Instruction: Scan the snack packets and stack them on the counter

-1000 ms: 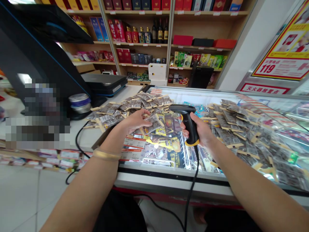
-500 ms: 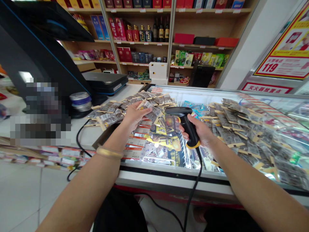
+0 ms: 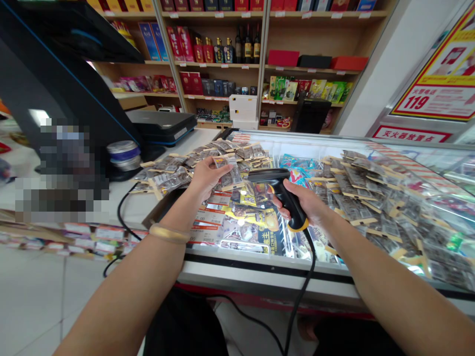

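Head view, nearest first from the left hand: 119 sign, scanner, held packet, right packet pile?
1. Held packet: in the left hand.
2. Scanner: rightward, in the right hand.
3. Right packet pile: farther right.
4. 119 sign: upper right, background.

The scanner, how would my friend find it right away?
Look at the glass-topped case across the middle. Over it, left of the right-hand heap of packets, the right hand grips the scanner. Unlike the flat packets, it is black and gun-shaped, with yellow trim and a black cord.
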Available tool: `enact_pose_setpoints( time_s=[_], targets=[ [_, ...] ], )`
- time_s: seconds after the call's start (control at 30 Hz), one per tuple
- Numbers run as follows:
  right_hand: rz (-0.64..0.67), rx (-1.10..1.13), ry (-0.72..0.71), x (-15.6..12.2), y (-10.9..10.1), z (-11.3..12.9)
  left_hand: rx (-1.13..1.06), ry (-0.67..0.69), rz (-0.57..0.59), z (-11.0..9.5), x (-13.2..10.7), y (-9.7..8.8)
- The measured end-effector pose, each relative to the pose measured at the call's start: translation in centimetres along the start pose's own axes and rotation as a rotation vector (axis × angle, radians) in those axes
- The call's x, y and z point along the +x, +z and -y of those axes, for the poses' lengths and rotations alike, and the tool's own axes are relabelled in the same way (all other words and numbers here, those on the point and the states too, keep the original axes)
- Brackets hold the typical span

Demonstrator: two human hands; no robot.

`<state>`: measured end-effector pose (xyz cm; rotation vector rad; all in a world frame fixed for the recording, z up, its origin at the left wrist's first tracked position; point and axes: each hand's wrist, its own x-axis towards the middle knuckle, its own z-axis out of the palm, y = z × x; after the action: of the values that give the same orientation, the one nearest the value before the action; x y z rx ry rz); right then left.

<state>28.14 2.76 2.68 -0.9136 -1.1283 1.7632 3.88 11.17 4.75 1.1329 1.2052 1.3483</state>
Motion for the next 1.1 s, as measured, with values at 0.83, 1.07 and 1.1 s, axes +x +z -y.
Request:
enact_pose_setpoints(
  time_s=[0.83,1.07,1.1],
  targets=[
    [-0.003,0.048,0.004,0.1,0.2,0.5,0.026,0.008,0.002,0.8,0.4,-0.1],
    [-0.087,0.205,-0.126,-1.1,0.7,3.5,-0.112,0.03,0.113,-1.1,-0.3,4.0],
    [-0.094,0.209,-0.161,-1.7,0.4,4.2,-0.126,0.037,0.137,-1.7,-0.4,5.1]
  ],
)
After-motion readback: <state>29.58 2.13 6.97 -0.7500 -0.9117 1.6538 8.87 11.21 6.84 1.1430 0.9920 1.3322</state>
